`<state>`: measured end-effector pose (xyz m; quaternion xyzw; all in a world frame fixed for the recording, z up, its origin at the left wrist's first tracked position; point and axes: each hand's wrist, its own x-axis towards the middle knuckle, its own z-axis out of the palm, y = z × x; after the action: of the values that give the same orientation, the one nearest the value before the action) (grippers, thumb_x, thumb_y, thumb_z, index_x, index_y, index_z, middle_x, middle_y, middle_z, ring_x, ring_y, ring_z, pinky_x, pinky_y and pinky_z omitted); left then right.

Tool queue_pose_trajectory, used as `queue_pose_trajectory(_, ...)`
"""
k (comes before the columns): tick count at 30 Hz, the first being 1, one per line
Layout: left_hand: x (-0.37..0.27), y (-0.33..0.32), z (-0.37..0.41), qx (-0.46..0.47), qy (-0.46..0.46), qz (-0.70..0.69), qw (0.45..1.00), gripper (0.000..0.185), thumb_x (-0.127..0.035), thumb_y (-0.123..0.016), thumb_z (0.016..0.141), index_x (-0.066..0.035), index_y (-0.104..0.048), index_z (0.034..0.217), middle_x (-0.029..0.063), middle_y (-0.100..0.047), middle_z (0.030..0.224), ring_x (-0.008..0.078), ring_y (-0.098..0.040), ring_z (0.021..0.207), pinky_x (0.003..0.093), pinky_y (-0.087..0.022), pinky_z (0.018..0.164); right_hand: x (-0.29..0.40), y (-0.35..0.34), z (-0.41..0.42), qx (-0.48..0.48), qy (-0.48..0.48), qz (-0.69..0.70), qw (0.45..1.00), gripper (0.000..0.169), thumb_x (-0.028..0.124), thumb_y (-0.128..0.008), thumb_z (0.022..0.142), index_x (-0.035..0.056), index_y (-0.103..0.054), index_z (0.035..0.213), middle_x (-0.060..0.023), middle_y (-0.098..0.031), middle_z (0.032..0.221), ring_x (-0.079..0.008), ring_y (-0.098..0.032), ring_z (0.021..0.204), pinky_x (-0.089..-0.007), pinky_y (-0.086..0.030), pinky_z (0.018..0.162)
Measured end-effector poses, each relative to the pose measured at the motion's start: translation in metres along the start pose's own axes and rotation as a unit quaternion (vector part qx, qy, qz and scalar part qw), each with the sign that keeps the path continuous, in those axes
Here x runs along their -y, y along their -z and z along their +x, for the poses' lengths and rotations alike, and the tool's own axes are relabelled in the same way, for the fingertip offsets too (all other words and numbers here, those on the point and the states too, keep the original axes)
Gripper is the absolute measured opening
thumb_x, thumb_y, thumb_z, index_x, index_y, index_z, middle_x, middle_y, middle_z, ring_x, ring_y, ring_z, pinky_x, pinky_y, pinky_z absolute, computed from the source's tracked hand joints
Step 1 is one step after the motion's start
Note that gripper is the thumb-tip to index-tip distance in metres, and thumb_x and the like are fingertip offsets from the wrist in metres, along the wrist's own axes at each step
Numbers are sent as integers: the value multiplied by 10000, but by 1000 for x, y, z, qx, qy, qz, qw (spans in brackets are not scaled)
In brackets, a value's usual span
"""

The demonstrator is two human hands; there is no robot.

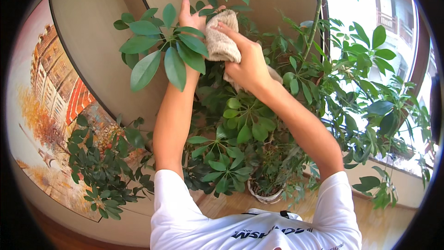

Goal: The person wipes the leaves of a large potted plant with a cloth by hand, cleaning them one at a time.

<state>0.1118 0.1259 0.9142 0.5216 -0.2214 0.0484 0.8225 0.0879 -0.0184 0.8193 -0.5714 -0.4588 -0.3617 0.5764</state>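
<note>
A beige fabric cloth (pixel 223 38) is bunched in my right hand (pixel 248 57), its fingers pressing it against the foliage at the upper middle. More of the cloth hangs out below the palm. My left hand (pixel 194 17) is raised just left of the cloth, palm up, with its fingers partly hidden behind leaves and cloth; whether it grips a leaf or stem is unclear. Large green umbrella-plant leaves (pixel 175 66) spread in front of my left forearm. Beneath both arms is more of the leafy plant (pixel 246 121).
A white plant pot (pixel 265 198) stands on the wooden floor (pixel 229 205). Dense foliage (pixel 364 93) reaches across the window (pixel 395 17) at right. At left, a framed painting (pixel 62 111) hangs on the wall behind a leafy branch (pixel 111 166).
</note>
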Motion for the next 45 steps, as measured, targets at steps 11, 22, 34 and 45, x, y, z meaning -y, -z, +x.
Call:
queue_pose_trajectory(11, 10, -5, 5, -79, -88, -151, 981, 754, -505, -354, 973, 147, -301, 1348, 319, -429, 1333, 431, -433, 1248, 500, -329, 1092, 20, 48, -46, -23, -65, 217, 974, 567, -126, -420, 691, -6, -574, 1223, -115, -630, 1180, -157, -584, 1083, -313, -425, 980)
queue_pose_trajectory(22, 17, 10, -24, 214, -5, -145, 966, 720, -521, -326, 975, 114, -444, 1293, 199, -510, 1305, 298, -466, 1204, 407, -334, 1071, 53, 62, 40, -171, 58, -94, 979, 502, -37, -593, 665, 54, -604, 1159, -153, -672, 1002, -295, -668, 850, -351, -537, 765)
queue_pose_trajectory(34, 27, -12, -39, 39, -61, -81, 994, 718, -599, -377, 933, 39, -492, 1242, 173, -556, 1216, 304, -550, 1128, 436, -420, 1007, -2, -12, 25, -75, 13, 50, 996, 578, -57, -537, 659, 46, -561, 1227, -224, -611, 1180, -388, -536, 1168, -415, -409, 1004)
queue_pose_trajectory(45, 18, 8, -20, 27, -64, -55, 996, 885, -695, -261, 908, 63, -397, 1343, 221, -512, 1287, 354, -496, 1178, 445, -388, 1030, 23, -6, -13, -45, -137, 353, 924, 414, -84, -491, 783, 8, -591, 1174, -36, -632, 1036, -86, -535, 909, -240, -446, 798)
